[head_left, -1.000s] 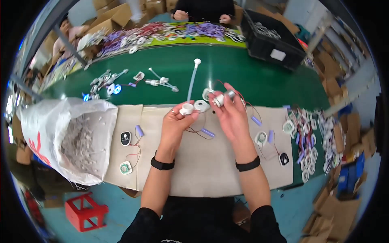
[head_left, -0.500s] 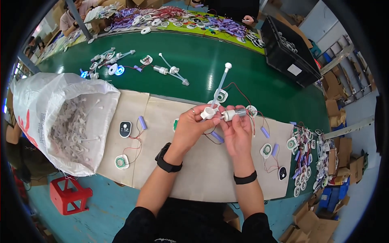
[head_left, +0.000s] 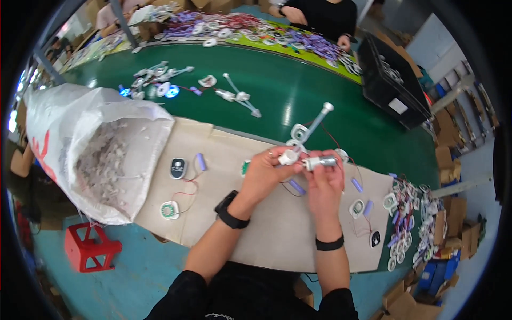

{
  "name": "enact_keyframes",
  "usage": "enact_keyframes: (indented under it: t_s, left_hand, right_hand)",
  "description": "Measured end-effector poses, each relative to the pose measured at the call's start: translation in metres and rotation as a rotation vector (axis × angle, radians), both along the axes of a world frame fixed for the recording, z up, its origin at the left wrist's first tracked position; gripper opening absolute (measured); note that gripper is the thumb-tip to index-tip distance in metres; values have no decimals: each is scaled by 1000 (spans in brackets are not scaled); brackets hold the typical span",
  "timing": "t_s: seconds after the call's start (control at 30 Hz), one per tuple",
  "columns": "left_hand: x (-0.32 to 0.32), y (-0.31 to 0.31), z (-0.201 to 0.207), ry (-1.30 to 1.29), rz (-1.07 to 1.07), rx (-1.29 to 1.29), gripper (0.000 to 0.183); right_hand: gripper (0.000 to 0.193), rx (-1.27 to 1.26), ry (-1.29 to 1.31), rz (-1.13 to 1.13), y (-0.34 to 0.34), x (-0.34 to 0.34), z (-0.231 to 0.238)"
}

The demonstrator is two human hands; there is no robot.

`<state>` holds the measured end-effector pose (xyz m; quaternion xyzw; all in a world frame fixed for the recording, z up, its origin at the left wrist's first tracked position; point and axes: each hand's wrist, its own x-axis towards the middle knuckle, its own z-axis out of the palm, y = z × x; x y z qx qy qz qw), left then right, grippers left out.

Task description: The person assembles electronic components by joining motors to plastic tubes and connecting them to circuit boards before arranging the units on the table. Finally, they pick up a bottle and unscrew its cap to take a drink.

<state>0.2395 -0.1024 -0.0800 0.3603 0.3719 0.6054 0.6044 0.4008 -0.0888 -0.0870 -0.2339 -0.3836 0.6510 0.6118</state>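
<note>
My left hand (head_left: 266, 173) is closed on a white plastic fitting (head_left: 288, 157) with a translucent tube (head_left: 314, 127) rising from it to a white cap. Pinched in my right hand (head_left: 326, 186) is a small motor pump (head_left: 322, 161), silver at one end and white at the other. Its white end points at the fitting; whether the two touch is hard to tell. Just beyond my fingers lie white round parts (head_left: 299, 132) with a red wire. A purple cylindrical battery (head_left: 297, 186) lies on the cardboard beneath my hands, partly hidden.
A white sack (head_left: 154, 144) of plastic fittings lies open at left. Wired circuit sets with a battery (head_left: 200, 161) rest on the cardboard (head_left: 224, 213). Finished-looking tube assemblies (head_left: 234, 96) sit on the green belt (head_left: 277, 74). A black crate (head_left: 392, 85) stands far right, a red stool (head_left: 90, 248) lower left.
The whole view has shifted, so the bench appears further right and lower. The tube leans more to the right. Both hands keep hold of the same parts. More of a person across the belt shows.
</note>
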Motion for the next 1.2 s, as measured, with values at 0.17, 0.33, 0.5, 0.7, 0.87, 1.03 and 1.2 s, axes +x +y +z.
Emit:
enact_keyframes:
  t_s: [0.17,0.33,0.5,0.7,0.87,1.03,1.2]
  left_hand:
    - [4,-1,-2,-41,-24,0,33]
    - [3,-2,-4,-36,0,13,32]
    - [5,-4,-6,-36,-29,16,36]
    - [11,-1,-1,-34,-104,22,42]
    - [30,-13,2,28,-213,37,51]
    - [41,-28,11,261,-365,159,49]
    - [-34,-6,17,830,162,132,30]
  right_hand:
    - [38,85,-87,-33,-5,3,2]
    - [41,64,-93,-22,-6,-3,1]
    - [40,62,-39,5,-8,-2,-4]
    - [42,118,-187,-29,-8,14,8]
    - [37,136,-243,-210,0,17,30]
    - [34,182,-321,-368,2,56,33]
    - [32,140,-384,-402,-8,87,65]
